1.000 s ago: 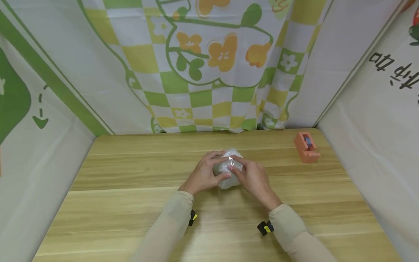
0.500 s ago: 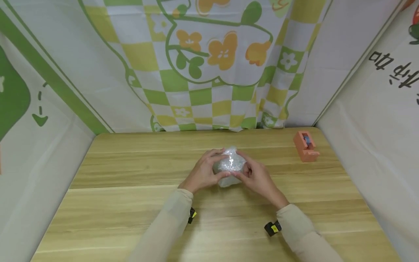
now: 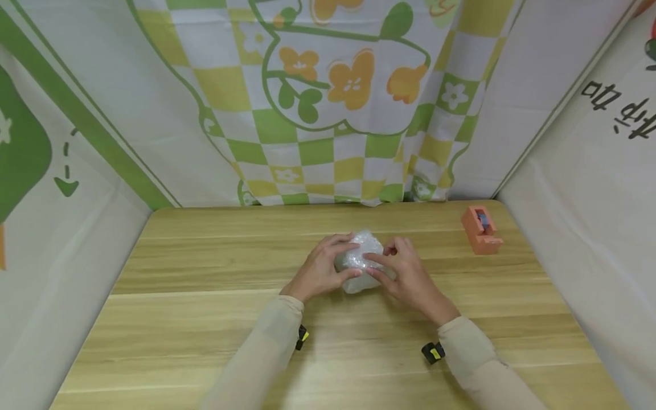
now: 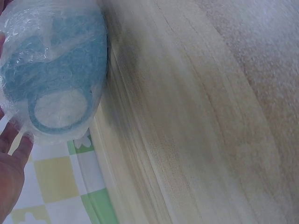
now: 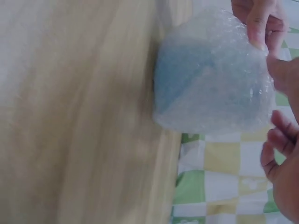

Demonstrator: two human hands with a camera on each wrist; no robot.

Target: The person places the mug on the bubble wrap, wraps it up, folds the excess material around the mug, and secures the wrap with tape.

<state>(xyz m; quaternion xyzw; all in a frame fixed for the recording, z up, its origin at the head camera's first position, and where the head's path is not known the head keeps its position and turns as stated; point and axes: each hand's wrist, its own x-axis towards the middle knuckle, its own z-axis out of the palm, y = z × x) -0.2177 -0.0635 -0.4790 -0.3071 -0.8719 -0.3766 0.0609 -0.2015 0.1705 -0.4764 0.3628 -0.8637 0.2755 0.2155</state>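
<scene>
A blue mug in bubble wrap (image 3: 355, 260) is held low over the table, between both hands. In the left wrist view its blue side and rounded handle outline show through the clear wrap (image 4: 56, 60). My left hand (image 3: 319, 269) grips it from the left, with fingers along the far side and thumb on the near side. Thumb and forefinger of my right hand (image 3: 410, 280) pinch at the wrap on top, their tips close together. The other right fingers curl loosely beside it, apart from the wrap, as the right wrist view shows.
An orange tape dispenser (image 3: 478, 238) with a blue core stands at the back right of the wooden table (image 3: 205, 330). A green and yellow checked curtain (image 3: 318, 154) hangs along the back edge. White printed fabric walls (image 3: 574, 228) enclose both sides.
My right hand has shifted slightly right and toward me; its forefinger has gone from the far side back onto the top of the wrap. My left hand keeps its grip.
</scene>
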